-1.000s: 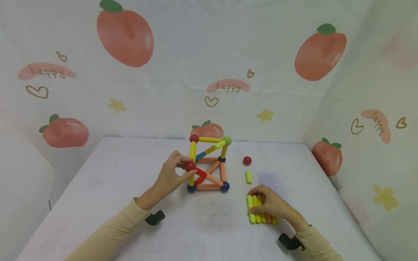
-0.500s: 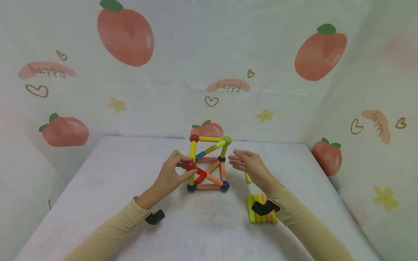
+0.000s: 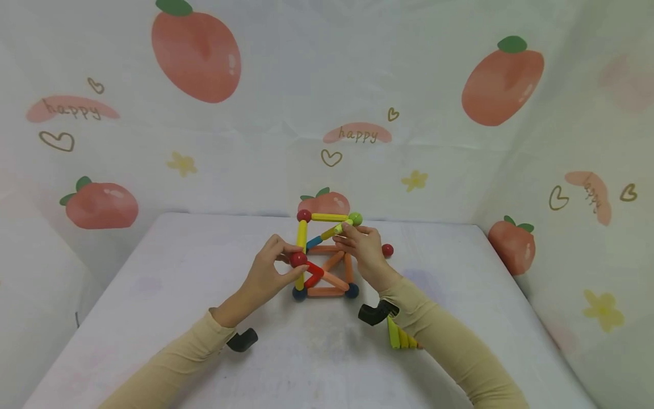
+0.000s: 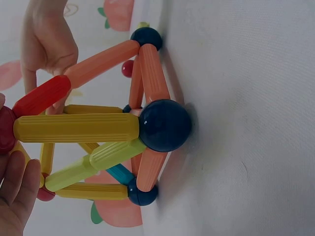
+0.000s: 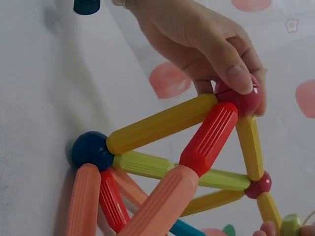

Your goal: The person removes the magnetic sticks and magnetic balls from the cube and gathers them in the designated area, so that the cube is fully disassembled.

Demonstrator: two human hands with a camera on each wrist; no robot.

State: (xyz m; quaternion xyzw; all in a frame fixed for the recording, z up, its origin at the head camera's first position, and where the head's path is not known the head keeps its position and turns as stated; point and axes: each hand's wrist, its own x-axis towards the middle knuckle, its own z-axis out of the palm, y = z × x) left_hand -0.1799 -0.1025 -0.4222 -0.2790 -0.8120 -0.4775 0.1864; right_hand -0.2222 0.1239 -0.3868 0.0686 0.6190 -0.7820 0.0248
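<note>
A frame of magnetic sticks and balls stands on the table, with dark blue balls [image 3: 351,291] at its base. My left hand [image 3: 265,271] pinches the red ball [image 3: 298,259] at its near left upper corner between thumb and fingers. A yellow stick [image 4: 76,129] and a short red stick [image 5: 209,140] meet that ball. At the upper right, my right hand [image 3: 369,254] pinches a short yellow-green stick [image 3: 339,229] that juts toward me from the green ball [image 3: 355,218]. A second red ball [image 3: 304,216] tops the far left corner.
A loose red ball [image 3: 388,250] lies right of the frame. A row of yellow and orange sticks [image 3: 401,336] lies nearer me, partly under my right sleeve. Printed cloth hangs behind and beside the table [image 3: 204,375].
My right hand has left the row of sticks, crossed left and away from me, and taken hold of the yellow-green stick. My left hand stays on the red ball.
</note>
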